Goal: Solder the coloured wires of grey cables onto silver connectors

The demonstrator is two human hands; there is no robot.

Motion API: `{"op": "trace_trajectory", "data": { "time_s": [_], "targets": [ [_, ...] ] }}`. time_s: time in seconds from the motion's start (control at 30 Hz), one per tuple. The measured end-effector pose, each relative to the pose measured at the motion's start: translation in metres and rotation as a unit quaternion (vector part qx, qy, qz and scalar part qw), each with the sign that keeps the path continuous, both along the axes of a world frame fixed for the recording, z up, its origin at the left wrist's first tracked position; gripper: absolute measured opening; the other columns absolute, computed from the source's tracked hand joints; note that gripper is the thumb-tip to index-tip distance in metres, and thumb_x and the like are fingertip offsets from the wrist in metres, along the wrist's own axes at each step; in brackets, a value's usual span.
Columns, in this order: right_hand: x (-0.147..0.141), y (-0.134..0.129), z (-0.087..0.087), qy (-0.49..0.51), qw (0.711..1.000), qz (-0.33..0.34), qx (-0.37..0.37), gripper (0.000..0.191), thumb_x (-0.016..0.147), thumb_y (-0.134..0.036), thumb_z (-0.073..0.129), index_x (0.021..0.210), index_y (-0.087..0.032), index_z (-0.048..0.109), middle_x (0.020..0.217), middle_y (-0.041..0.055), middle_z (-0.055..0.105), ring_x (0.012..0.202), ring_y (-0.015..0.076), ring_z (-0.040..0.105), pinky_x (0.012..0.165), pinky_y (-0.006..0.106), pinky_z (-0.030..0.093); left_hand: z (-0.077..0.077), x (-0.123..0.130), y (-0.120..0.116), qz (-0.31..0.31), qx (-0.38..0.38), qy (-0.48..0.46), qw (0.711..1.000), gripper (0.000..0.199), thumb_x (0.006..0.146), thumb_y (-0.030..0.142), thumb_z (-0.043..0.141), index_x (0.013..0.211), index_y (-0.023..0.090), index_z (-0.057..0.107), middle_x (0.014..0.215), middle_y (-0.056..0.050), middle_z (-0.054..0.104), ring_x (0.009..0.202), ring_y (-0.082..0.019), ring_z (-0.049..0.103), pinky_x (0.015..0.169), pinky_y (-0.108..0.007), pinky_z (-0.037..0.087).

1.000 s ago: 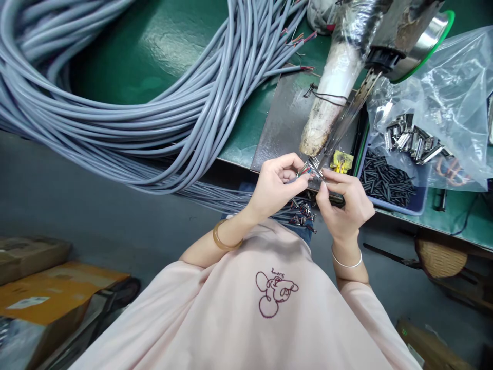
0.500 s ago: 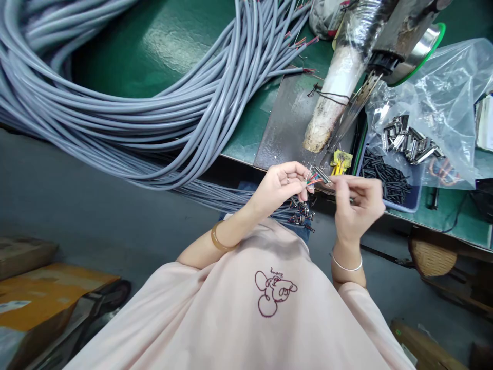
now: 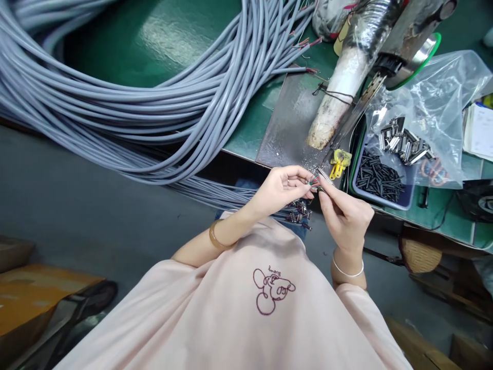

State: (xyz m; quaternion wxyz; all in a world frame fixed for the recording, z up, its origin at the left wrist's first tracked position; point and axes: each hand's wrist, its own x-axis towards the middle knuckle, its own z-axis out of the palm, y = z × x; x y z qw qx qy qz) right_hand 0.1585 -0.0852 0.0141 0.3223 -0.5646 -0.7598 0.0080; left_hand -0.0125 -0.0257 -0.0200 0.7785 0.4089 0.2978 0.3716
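Note:
My left hand (image 3: 283, 189) is closed on thin coloured wires (image 3: 314, 181) at the table's front edge. A small metal connector (image 3: 324, 176) sits at the wire ends, between my two hands. My right hand (image 3: 344, 210) meets the left from the right side, its thumb and index finger pinched at the connector and wires; the fingertips partly hide what they grip. Below my left hand hang several finished-looking cable ends with connectors (image 3: 298, 211). Grey cables (image 3: 185, 110) lie in a thick bundle across the green table (image 3: 154, 46).
A blue bin (image 3: 410, 198) holds black sleeves, beside a plastic bag (image 3: 442, 97) with metal connectors. Yellow-handled tool (image 3: 339, 167) lies near a metal plate (image 3: 287, 121). A wrapped white tube (image 3: 335, 103) and metal arm overhang the plate. Papers (image 3: 479, 128) lie far right.
My right hand has moved left and closed in on the connector and wires beside my left hand. The whole view has shifted slightly.

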Motion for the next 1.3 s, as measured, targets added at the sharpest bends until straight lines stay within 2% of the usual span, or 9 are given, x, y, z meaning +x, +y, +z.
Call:
{"op": "trace_trajectory", "data": {
  "time_s": [0.17, 0.4, 0.6, 0.7, 0.83, 0.97, 1.1, 1.2, 1.3],
  "targets": [
    [0.002, -0.002, -0.002, -0.017, 1.0, 0.008, 0.019, 0.04, 0.091, -0.017, 0.065, 0.13, -0.025, 0.066, 0.087, 0.001, 0.08, 0.055, 0.0075, 0.065, 0.061, 0.02, 0.052, -0.001, 0.0, 0.0, 0.006, -0.004, -0.001, 1.0, 0.016, 0.081, 0.013, 0.072, 0.096, 0.011, 0.067, 0.077, -0.003, 0.075, 0.072, -0.011, 0.075, 0.073, -0.018, 0.059],
    [0.004, -0.004, 0.001, 0.019, 0.992, 0.112, -0.052, 0.041, 0.092, -0.015, 0.064, 0.131, -0.026, 0.065, 0.078, -0.0019, 0.076, 0.055, 0.0075, 0.061, 0.06, 0.022, 0.049, -0.001, 0.0, 0.0, 0.021, 0.013, 0.016, 1.0, 0.017, 0.079, 0.01, 0.07, 0.095, 0.011, 0.068, 0.077, -0.003, 0.075, 0.069, -0.008, 0.073, 0.071, -0.016, 0.057],
    [0.004, 0.002, 0.002, -0.036, 0.999, 0.006, 0.003, 0.045, 0.093, -0.022, 0.065, 0.137, -0.025, 0.06, 0.072, -0.0035, 0.074, 0.048, 0.0067, 0.053, 0.057, 0.021, 0.047, -0.002, 0.001, -0.002, 0.008, 0.018, 0.01, 1.0, 0.015, 0.08, 0.013, 0.071, 0.094, 0.012, 0.066, 0.076, -0.003, 0.074, 0.072, -0.012, 0.076, 0.073, -0.018, 0.059],
    [0.006, 0.005, 0.001, -0.08, 0.996, 0.039, 0.01, 0.039, 0.093, -0.022, 0.064, 0.132, -0.024, 0.063, 0.075, -0.0025, 0.073, 0.053, 0.0072, 0.055, 0.059, 0.023, 0.044, -0.005, 0.002, -0.002, 0.005, 0.031, 0.001, 1.0, 0.015, 0.08, 0.012, 0.071, 0.094, 0.012, 0.067, 0.078, -0.002, 0.074, 0.073, -0.011, 0.075, 0.073, -0.018, 0.059],
    [0.011, 0.005, -0.002, -0.141, 0.985, 0.08, 0.054, 0.034, 0.092, -0.021, 0.067, 0.126, -0.024, 0.066, 0.062, -0.006, 0.062, 0.051, 0.0078, 0.047, 0.057, 0.027, 0.036, -0.006, 0.001, -0.001, 0.007, 0.043, -0.001, 0.999, 0.018, 0.081, 0.012, 0.07, 0.099, 0.012, 0.068, 0.083, -0.003, 0.074, 0.074, -0.01, 0.074, 0.075, -0.018, 0.059],
    [0.017, 0.005, -0.004, -0.152, 0.984, 0.053, 0.073, 0.027, 0.091, -0.022, 0.069, 0.118, -0.025, 0.069, 0.061, -0.0063, 0.062, 0.051, 0.0078, 0.045, 0.056, 0.028, 0.034, -0.005, -0.001, 0.0, 0.0, 0.038, 0.001, 0.999, 0.014, 0.083, 0.017, 0.071, 0.095, 0.012, 0.064, 0.081, -0.003, 0.072, 0.074, -0.01, 0.075, 0.072, -0.017, 0.059],
    [0.017, 0.003, -0.003, -0.112, 0.991, 0.053, 0.057, 0.02, 0.09, -0.022, 0.07, 0.11, -0.025, 0.07, 0.064, -0.0055, 0.066, 0.052, 0.0078, 0.05, 0.057, 0.026, 0.038, -0.004, -0.001, -0.002, 0.016, 0.051, 0.009, 0.999, 0.013, 0.083, 0.018, 0.072, 0.091, 0.013, 0.063, 0.081, -0.003, 0.072, 0.076, -0.011, 0.075, 0.073, -0.017, 0.059],
    [0.016, 0.002, -0.001, -0.091, 0.993, 0.043, 0.062, 0.03, 0.09, -0.021, 0.07, 0.119, -0.027, 0.067, 0.065, -0.0061, 0.066, 0.051, 0.0076, 0.051, 0.058, 0.025, 0.04, -0.003, 0.001, -0.005, 0.032, 0.076, 0.029, 0.996, 0.011, 0.083, 0.017, 0.071, 0.091, 0.012, 0.066, 0.083, -0.004, 0.073, 0.079, -0.012, 0.076, 0.076, -0.019, 0.06],
    [0.017, 0.002, -0.002, -0.137, 0.986, 0.039, 0.091, 0.04, 0.09, -0.021, 0.07, 0.129, -0.026, 0.064, 0.057, -0.008, 0.059, 0.048, 0.0081, 0.043, 0.055, 0.027, 0.035, -0.002, 0.002, -0.006, 0.048, 0.099, 0.045, 0.993, 0.008, 0.083, 0.016, 0.07, 0.089, 0.012, 0.067, 0.083, -0.005, 0.073, 0.079, -0.012, 0.076, 0.078, -0.021, 0.06]
  ]
}}
